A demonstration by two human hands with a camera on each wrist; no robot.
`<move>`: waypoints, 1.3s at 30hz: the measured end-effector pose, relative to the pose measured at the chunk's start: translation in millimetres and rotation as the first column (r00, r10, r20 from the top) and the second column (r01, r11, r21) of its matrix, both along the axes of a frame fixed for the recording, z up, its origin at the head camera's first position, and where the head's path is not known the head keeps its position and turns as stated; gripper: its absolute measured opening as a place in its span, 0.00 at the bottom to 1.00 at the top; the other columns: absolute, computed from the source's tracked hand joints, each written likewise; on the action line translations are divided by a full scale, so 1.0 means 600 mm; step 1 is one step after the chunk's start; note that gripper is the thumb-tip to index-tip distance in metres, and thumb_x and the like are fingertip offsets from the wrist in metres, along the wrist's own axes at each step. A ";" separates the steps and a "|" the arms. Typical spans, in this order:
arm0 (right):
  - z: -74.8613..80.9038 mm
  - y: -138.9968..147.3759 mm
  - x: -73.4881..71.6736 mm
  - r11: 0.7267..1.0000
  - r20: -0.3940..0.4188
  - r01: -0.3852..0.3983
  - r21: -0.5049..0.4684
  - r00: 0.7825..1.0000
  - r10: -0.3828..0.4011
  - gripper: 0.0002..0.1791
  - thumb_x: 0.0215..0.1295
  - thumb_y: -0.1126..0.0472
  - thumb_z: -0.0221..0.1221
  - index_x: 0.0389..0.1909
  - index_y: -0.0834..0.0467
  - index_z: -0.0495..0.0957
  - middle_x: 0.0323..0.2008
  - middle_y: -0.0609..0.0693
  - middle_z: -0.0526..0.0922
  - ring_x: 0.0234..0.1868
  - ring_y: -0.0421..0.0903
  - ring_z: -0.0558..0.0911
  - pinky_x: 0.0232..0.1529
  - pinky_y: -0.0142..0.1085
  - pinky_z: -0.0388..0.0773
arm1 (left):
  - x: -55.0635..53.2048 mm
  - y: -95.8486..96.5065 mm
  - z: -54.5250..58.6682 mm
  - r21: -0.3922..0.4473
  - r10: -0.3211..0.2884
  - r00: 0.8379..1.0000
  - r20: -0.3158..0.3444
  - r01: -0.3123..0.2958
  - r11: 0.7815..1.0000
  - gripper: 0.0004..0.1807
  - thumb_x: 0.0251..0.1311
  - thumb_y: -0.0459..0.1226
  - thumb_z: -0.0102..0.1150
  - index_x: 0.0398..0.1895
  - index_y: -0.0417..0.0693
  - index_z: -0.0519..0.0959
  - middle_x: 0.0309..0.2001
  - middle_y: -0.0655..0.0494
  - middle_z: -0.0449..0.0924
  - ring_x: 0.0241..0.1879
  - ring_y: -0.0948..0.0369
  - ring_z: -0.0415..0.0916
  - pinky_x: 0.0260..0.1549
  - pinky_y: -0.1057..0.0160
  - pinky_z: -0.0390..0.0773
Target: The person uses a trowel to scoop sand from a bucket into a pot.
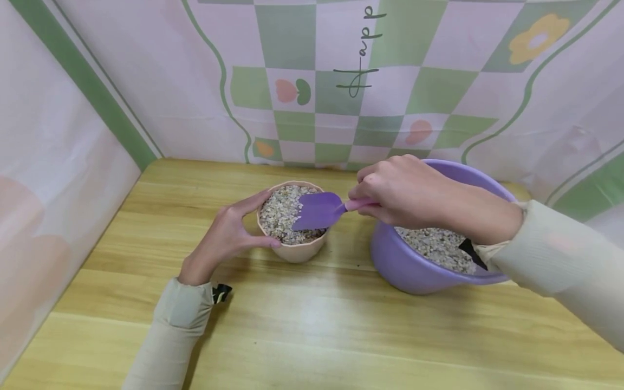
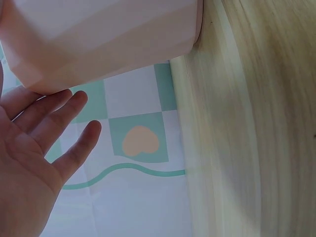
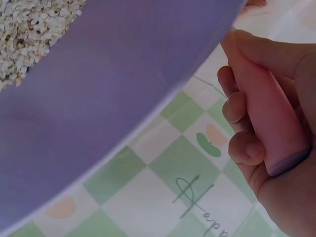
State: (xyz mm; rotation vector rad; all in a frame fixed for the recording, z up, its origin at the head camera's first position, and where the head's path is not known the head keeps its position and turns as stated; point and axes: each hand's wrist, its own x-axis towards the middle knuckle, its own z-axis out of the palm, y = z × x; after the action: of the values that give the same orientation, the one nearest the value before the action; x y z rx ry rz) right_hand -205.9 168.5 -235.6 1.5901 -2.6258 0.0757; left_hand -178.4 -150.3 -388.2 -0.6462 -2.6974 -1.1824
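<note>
A peach flowerpot [image 1: 298,253], nearly full of pale gravel [image 1: 279,212], stands on the wooden table. My left hand [image 1: 225,236] holds it from the left, thumb on the near side of the rim and forefinger on the far side. The left wrist view has the other fingers of that hand [image 2: 29,148] spread beside the pot wall [image 2: 103,39]. My right hand [image 1: 407,189] grips the pink handle [image 3: 269,111] of a small trowel; its purple blade [image 1: 318,211] lies over the right part of the pot's gravel. Some darker material shows under the blade.
A large purple bucket [image 1: 414,273] with more gravel [image 1: 436,246] stands to the right, under my right forearm. Behind the wooden table [image 1: 312,330] hangs a checkered cloth [image 1: 336,97]; another cloth wall [image 1: 53,141] bounds the left side.
</note>
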 end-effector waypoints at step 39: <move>0.098 -0.006 0.013 0.979 -0.106 0.064 0.193 0.993 -0.044 0.15 0.62 0.58 0.67 0.17 0.45 0.78 0.20 0.37 0.73 0.17 0.41 0.69 0.20 0.37 0.68 | 0.003 0.004 0.001 -0.010 -0.001 1.000 -0.023 0.001 1.000 0.59 0.33 0.56 0.81 0.73 0.47 0.66 0.70 0.47 0.66 0.68 0.47 0.67 0.66 0.48 0.67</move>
State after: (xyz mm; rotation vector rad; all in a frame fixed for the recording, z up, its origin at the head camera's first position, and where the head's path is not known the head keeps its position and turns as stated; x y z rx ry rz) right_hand -198.1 165.0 -176.6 1.5295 -2.6656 -0.2677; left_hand -176.7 -147.9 -387.8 -0.6590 -2.6856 -1.1556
